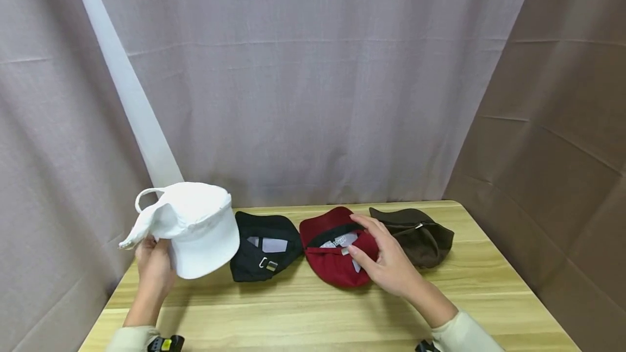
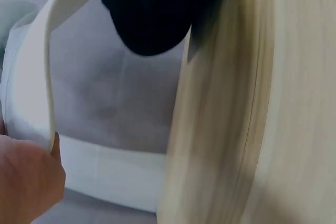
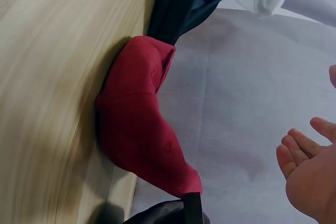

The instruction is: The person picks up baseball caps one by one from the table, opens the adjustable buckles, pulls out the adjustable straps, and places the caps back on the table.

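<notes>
My left hand grips a white cap at its lower left part and holds it up above the table's left side. In the left wrist view the same hand is at the edge of the white cap. Over the right part of a dark red cap hovers my right hand, fingers spread and nothing in them. The red cap lies with its inside and a label facing up. In the right wrist view this hand is apart from the red cap.
A black cap with a metal buckle lies left of the red one. To the red cap's right is a dark brown cap. All three sit in a row on the wooden table. Grey curtains hang behind it.
</notes>
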`<state>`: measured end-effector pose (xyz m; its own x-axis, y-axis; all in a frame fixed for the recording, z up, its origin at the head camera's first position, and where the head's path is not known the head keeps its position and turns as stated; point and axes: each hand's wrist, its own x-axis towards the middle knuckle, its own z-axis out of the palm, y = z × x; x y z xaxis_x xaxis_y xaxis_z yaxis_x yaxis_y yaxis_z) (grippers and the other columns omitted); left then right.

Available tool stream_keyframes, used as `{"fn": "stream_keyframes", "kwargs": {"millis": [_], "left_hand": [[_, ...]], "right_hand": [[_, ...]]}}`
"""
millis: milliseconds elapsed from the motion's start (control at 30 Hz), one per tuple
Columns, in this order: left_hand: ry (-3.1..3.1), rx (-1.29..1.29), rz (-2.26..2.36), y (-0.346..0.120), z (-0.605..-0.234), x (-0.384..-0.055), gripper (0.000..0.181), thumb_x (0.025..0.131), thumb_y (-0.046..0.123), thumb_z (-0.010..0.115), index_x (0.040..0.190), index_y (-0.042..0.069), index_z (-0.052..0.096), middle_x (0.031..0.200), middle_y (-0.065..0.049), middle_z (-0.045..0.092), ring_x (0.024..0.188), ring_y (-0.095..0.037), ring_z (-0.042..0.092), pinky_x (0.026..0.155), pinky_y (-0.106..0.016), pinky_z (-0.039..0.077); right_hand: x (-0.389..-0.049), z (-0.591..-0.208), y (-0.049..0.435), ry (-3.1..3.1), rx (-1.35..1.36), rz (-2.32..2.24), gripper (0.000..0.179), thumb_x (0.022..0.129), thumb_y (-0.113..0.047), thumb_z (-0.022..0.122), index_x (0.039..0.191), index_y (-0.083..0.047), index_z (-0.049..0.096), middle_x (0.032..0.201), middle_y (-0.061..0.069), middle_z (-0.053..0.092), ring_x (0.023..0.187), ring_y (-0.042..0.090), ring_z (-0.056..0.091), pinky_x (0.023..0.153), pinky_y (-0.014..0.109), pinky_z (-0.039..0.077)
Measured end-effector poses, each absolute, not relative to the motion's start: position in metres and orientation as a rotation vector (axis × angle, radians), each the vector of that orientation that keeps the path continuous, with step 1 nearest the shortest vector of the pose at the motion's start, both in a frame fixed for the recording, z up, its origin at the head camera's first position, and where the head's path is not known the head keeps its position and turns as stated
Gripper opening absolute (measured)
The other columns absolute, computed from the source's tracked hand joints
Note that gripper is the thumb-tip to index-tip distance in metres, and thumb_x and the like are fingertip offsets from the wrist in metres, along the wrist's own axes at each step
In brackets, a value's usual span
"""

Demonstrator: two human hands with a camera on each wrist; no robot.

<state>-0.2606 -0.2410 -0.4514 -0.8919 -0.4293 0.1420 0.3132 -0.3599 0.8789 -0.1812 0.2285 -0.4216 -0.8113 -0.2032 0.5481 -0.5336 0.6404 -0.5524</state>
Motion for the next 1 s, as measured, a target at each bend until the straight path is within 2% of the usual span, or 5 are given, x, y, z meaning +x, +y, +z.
{"fn": "stream_keyframes", "kwargs": {"millis": [300, 500, 600, 700, 1000], "left_hand": [[-1.726, 0.466, -2.061, -0.272, -0.464, -0.271, 0.007, 0.107, 0.018, 0.061, 0.113, 0.014, 0.064, 0.089, 0.021, 0.065, 0.084, 0.003, 0.062, 0.075, -0.012, 0.053], [-2.158, 0.590, -1.870, -0.278, -0.478, -0.278, 0.054, 0.109, 0.039, 0.056, 0.136, -0.008, 0.056, 0.085, 0.007, 0.065, 0.075, -0.005, 0.062, 0.065, -0.021, 0.055], [-2.355, 0.557, -1.766, -0.278, -0.481, -0.280, 0.072, 0.111, 0.043, 0.047, 0.147, -0.019, 0.045, 0.115, -0.022, 0.065, 0.099, -0.024, 0.064, 0.076, -0.024, 0.054], [-2.502, 0.525, -1.720, -0.278, -0.483, -0.280, 0.080, 0.113, 0.044, 0.040, 0.154, -0.024, 0.028, 0.145, -0.039, 0.045, 0.122, -0.038, 0.052, 0.093, -0.034, 0.052], [-2.670, 0.547, -1.599, -0.277, -0.487, -0.280, 0.087, 0.109, 0.036, 0.044, 0.156, -0.025, 0.004, 0.157, -0.053, 0.019, 0.148, -0.061, 0.029, 0.128, -0.065, 0.028]], "right_hand": [[-0.179, -0.420, 0.229, -2.454, 0.548, 1.004, 0.061, 0.098, -0.027, 0.077, 0.154, -0.025, 0.053, 0.154, -0.003, 0.058, 0.144, 0.019, 0.053, 0.119, 0.017, 0.036], [-0.179, -0.419, 0.230, -2.478, 0.544, 0.996, 0.061, 0.099, -0.028, 0.076, 0.155, -0.027, 0.052, 0.153, -0.006, 0.058, 0.143, 0.016, 0.053, 0.118, 0.032, 0.043], [-0.179, -0.419, 0.230, -2.481, 0.545, 0.997, 0.060, 0.100, -0.028, 0.075, 0.155, -0.026, 0.052, 0.153, -0.005, 0.059, 0.143, 0.016, 0.053, 0.118, 0.032, 0.044], [-0.178, -0.420, 0.230, -2.472, 0.544, 1.007, 0.060, 0.099, -0.027, 0.076, 0.154, -0.025, 0.053, 0.152, -0.004, 0.059, 0.142, 0.016, 0.054, 0.118, 0.026, 0.042], [-0.178, -0.423, 0.229, -2.476, 0.545, 1.012, 0.057, 0.100, -0.028, 0.075, 0.153, -0.025, 0.055, 0.150, 0.000, 0.062, 0.140, 0.017, 0.056, 0.116, 0.027, 0.043]]}}
